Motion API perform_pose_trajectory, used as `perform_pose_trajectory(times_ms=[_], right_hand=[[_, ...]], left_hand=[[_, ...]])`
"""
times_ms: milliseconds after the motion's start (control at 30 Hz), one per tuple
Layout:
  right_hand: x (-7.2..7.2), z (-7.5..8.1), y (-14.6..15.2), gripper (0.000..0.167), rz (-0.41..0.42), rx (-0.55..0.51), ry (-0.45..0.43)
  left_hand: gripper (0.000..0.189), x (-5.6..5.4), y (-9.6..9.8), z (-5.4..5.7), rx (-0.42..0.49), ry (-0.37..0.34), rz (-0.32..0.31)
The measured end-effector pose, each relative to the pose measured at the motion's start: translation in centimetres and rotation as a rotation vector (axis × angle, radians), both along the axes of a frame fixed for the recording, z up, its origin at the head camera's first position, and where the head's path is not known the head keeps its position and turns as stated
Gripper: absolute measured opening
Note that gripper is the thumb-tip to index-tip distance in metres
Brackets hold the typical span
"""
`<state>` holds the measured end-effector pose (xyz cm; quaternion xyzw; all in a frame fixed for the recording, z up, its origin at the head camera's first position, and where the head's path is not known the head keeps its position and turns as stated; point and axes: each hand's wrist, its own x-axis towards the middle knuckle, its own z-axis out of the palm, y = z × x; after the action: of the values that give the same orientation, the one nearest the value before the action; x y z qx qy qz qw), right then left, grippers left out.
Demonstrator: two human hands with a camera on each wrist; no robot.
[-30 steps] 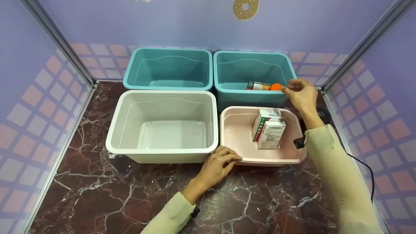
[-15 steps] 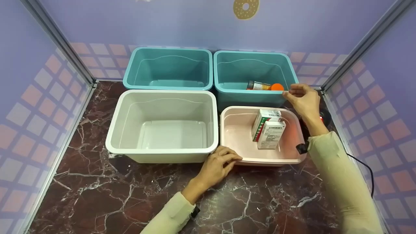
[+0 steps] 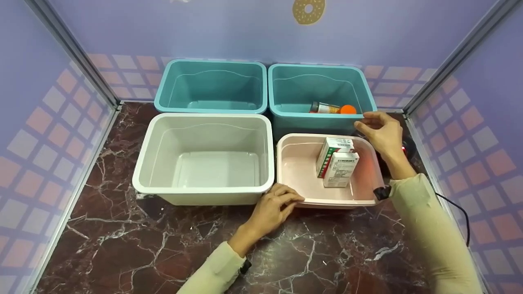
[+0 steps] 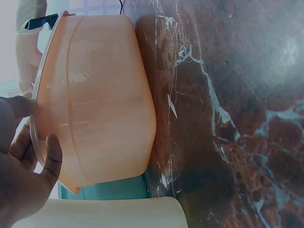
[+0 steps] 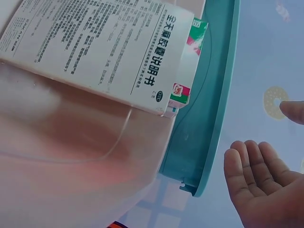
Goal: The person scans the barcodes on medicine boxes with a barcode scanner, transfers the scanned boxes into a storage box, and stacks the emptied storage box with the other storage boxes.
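The left hand (image 3: 273,208), at the lower centre of the head view, has its fingers clamped on the near left rim of a pale pink plastic bin (image 3: 331,201); the left wrist view shows a digit against the outer wall and others over the rim. The bin sits on a dark red, white-veined marbled surface (image 3: 171,245) right of centre. In it stand a white cardboard box with black print (image 3: 341,171) and, just behind, a white, green and red cardboard box (image 3: 325,157).

The right hand (image 3: 384,132), at centre right, holds nothing: the right wrist view shows its fingers straight, side by side, with the thumb apart. It is near the right corner of a teal plastic bin (image 3: 312,124) at upper right, which contains a dark-capped, labelled container (image 3: 326,108) and a round orange item (image 3: 348,109). A second teal plastic bin (image 3: 210,110) stands beside it at upper centre-left, behind a larger white plastic bin (image 3: 203,190) left of centre.
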<state>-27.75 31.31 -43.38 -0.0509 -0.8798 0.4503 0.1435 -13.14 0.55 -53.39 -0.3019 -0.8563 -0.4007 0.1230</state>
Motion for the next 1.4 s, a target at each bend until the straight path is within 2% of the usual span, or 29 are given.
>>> perform_pose_trajectory(times_ms=[233, 800, 1167, 1400], right_hand=[[1.1, -0.2, 0.2, 0.048, 0.03, 0.044, -0.021], [3.0, -0.5, 0.8, 0.045, 0.037, 0.041, -0.051], [4.2, -1.7, 1.2, 0.041, 0.076, 0.023, -0.048], [4.9, -2.8, 1.3, 0.044, 0.112, 0.027, -0.105]], left_hand=[[0.018, 0.0, 0.0, 0.0, 0.013, -0.008, -0.004], [0.018, -0.2, 0.0, 0.2, 0.002, -0.014, -0.006], [0.018, -0.1, -0.1, 0.0, 0.018, -0.03, -0.009], [0.019, 0.0, 0.0, 0.0, 0.022, -0.031, -0.007]])
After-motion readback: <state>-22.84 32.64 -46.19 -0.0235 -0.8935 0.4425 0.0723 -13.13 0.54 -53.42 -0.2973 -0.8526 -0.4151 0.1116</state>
